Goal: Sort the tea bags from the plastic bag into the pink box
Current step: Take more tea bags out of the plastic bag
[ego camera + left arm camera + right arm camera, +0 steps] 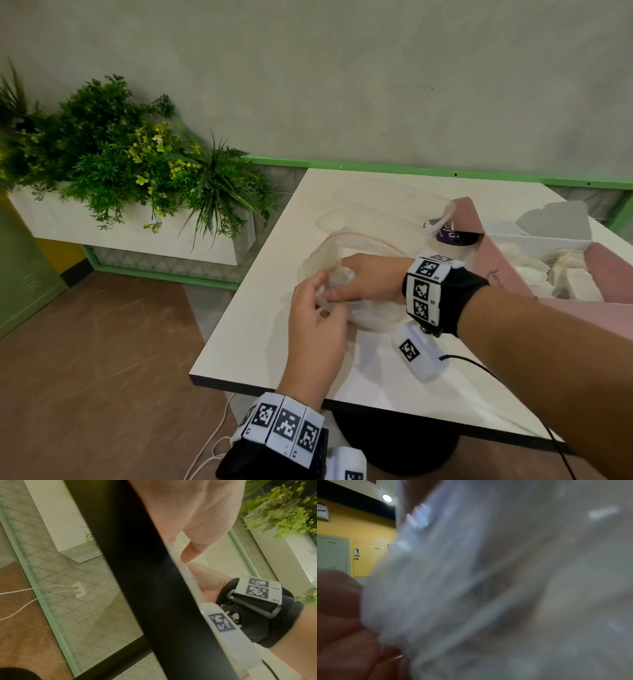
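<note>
On the white bench (376, 373) a clear plastic bag (346, 246) with a red zip strip lies crumpled near the middle, and both hands meet at its near end. The left hand (317, 329) comes in from the near edge with its fingers (313, 284) curled onto a fold of the film, thumb against it, so it pinches the bag. The right hand (371, 279) reaches across from the right side and its fingers are bent over the same bunched film, gripping it; whether a tea bag lies inside that grip cannot be told. In the right wrist view the blurred plastic fills nearly everything. The pink box (507, 270) stands open at the right edge of the bench, just beside the bag, with white tea bags (565, 274) lying inside it. A white planter (113, 229) with green plants stands off to the left, beyond the bench.
</note>
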`<action>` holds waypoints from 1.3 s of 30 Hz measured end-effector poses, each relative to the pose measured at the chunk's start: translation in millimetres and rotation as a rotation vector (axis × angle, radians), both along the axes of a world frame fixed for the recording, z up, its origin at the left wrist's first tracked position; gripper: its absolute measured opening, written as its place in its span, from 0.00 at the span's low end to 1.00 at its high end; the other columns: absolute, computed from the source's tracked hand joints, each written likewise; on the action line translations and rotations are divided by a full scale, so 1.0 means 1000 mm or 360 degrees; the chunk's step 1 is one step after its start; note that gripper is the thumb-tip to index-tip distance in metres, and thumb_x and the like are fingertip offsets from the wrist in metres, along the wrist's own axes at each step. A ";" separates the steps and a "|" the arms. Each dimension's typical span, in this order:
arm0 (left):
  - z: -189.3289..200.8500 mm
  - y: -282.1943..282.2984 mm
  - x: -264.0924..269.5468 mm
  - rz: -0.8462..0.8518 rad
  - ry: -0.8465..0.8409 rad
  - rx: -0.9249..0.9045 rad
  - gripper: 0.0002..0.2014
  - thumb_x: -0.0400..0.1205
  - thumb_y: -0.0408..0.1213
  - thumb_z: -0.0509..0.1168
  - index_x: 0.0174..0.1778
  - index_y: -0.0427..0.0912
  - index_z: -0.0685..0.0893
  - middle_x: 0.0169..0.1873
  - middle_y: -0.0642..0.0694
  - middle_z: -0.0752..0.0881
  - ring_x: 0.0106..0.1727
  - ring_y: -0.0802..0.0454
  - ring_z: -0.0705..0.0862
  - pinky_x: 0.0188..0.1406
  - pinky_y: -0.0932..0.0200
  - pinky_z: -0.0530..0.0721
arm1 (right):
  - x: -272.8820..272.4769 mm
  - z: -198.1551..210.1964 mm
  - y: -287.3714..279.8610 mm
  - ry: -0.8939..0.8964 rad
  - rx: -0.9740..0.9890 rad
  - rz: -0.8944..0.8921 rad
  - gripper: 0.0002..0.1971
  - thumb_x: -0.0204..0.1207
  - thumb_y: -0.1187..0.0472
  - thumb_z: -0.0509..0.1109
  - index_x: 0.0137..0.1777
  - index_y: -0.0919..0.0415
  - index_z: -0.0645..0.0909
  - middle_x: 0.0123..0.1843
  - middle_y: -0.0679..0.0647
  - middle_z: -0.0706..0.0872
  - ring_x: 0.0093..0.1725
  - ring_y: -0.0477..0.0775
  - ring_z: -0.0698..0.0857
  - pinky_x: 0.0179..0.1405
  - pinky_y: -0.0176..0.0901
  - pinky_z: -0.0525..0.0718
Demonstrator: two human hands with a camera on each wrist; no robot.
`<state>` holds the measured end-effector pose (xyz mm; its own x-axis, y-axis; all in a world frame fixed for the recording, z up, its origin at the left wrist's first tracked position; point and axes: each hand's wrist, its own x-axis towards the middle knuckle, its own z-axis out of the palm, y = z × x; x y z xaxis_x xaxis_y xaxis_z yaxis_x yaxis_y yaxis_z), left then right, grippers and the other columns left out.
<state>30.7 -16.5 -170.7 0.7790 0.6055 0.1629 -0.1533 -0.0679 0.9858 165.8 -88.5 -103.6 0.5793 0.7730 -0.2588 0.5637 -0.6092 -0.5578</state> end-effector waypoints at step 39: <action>0.004 -0.017 -0.012 0.0343 -0.0258 0.0584 0.27 0.78 0.38 0.73 0.73 0.52 0.74 0.75 0.53 0.68 0.76 0.57 0.72 0.76 0.44 0.77 | -0.046 0.074 -0.120 0.0984 0.1753 -0.0371 0.10 0.86 0.57 0.65 0.59 0.64 0.80 0.40 0.52 0.87 0.32 0.47 0.85 0.29 0.39 0.83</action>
<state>18.4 -33.9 -166.5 0.5882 0.6304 0.5066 -0.2481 -0.4556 0.8549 119.8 -208.7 -29.8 0.7420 0.6468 0.1761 -0.0249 0.2891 -0.9570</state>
